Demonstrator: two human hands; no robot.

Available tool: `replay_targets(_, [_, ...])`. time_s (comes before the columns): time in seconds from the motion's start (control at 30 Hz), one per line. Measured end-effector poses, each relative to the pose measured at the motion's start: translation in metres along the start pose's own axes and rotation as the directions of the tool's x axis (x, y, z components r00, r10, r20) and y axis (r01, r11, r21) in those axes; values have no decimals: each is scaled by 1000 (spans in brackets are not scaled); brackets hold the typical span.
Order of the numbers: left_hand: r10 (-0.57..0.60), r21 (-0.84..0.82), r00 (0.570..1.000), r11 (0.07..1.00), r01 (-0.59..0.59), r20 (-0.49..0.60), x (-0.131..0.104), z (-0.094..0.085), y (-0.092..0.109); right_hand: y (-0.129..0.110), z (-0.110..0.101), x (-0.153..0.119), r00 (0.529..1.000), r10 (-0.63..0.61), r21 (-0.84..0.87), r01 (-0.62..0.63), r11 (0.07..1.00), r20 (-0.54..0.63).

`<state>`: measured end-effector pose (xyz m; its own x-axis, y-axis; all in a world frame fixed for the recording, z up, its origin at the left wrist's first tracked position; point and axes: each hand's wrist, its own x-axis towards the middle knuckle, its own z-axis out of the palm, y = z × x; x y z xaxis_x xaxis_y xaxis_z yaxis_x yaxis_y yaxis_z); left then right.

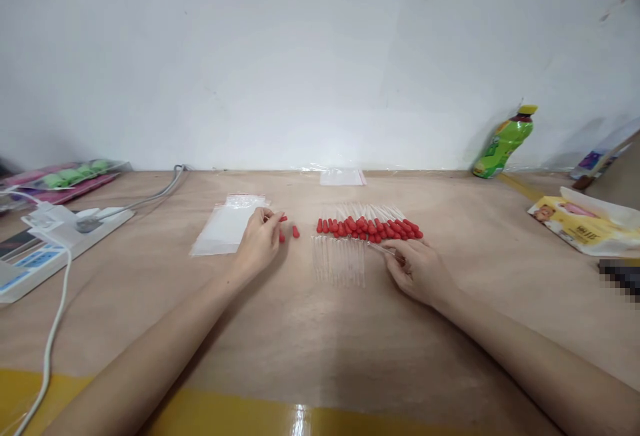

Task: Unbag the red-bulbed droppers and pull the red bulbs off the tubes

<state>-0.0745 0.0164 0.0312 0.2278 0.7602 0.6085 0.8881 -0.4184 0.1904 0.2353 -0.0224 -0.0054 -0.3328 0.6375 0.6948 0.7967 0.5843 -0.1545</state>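
Your left grip (259, 239) pinches a red bulb (283, 219) beside the plastic bags (220, 233); your right grip (417, 266) holds a clear tube (383, 249), partly hidden, near red-bulbed droppers (367, 226); the power strip (30, 261) is cut off leftward.

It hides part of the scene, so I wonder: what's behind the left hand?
Plastic bags show past the left hand, partly hidden by it. A red bulb peeks out at its right edge. Whatever else lies directly behind is covered, so I can't tell.
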Motion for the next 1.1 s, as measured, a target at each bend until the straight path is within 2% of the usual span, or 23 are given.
replay_targets(0.13, [-70,-20,998,997,70,7,2,0,-1,-4,3,-1,1000,17,7,-17,1000,15])
replay_targets(0.2, [-63,-14,998,998,64,8,2,4,-2,-6,6,0,1000,6,11,-6,1000,28])
replay_targets(0.4, [100,88,993,991,-105,56,-1,18,-11,-7,14,1,999,-27,-12,27,1000,30])
replay_targets(0.5, [138,119,987,982,-147,78,-2,20,-14,-9,17,0,999,-30,-6,30,1000,31])
replay_targets(0.73, [124,69,983,989,-134,133,-2,19,-20,-17,12,0,994,-72,-4,73,997,86])
replay_targets(0.9, [131,26,985,991,-134,116,-1,22,-21,-22,6,2,986,-90,-12,92,996,141])
replay_targets(1.1, [96,18,984,995,-100,152,0,19,-20,-23,3,3,978,-110,-11,114,993,178])
